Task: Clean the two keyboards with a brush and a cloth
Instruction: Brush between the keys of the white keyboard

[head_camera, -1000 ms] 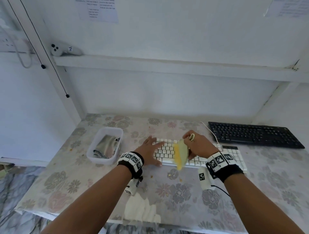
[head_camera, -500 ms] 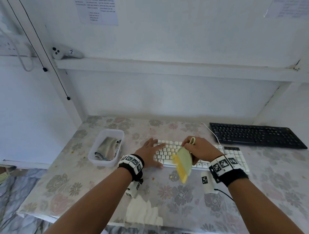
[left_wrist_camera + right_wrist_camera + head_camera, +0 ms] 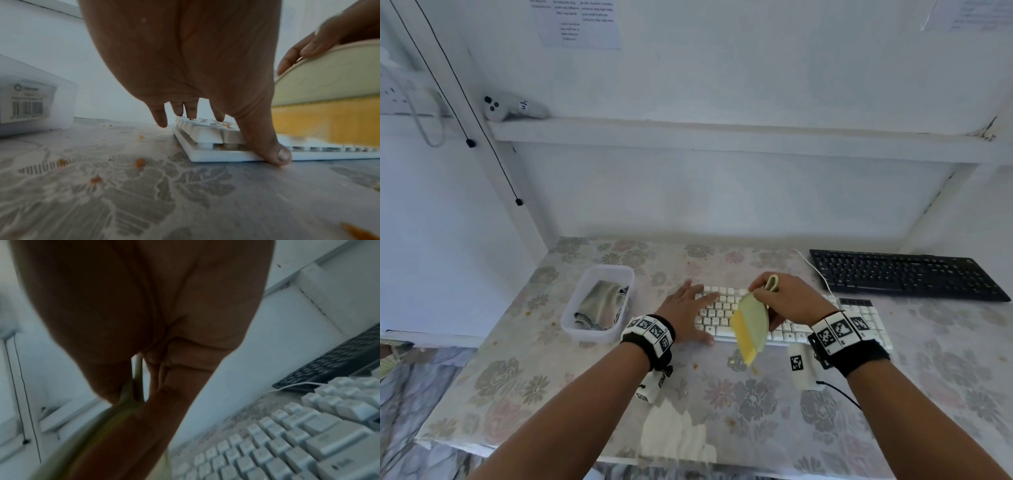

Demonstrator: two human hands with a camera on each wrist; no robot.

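Observation:
A white keyboard (image 3: 722, 310) lies mid-table, and a black keyboard (image 3: 904, 274) sits at the back right. My left hand (image 3: 685, 305) presses flat on the white keyboard's left end, fingers straight over the keys (image 3: 205, 134) and thumb against the front edge. My right hand (image 3: 791, 301) grips the handle of a brush (image 3: 751, 329) with a green body and yellow bristles. The bristles (image 3: 329, 120) hang over the keyboard's front edge. A grey cloth (image 3: 602, 303) lies in a clear plastic box (image 3: 599, 337) at the left. In the right wrist view the brush handle (image 3: 137, 369) runs between my curled fingers.
Orange crumbs (image 3: 139, 162) are scattered on the flowered table cover in front of and left of the white keyboard. A white cable (image 3: 813, 270) runs between the two keyboards. A shelf (image 3: 722, 137) crosses the wall above, with a white controller (image 3: 513, 108) on it.
The brush has swept across the white keys toward me, so its bristles now reach past the front edge. My left hand has stayed on the keyboard's left end.

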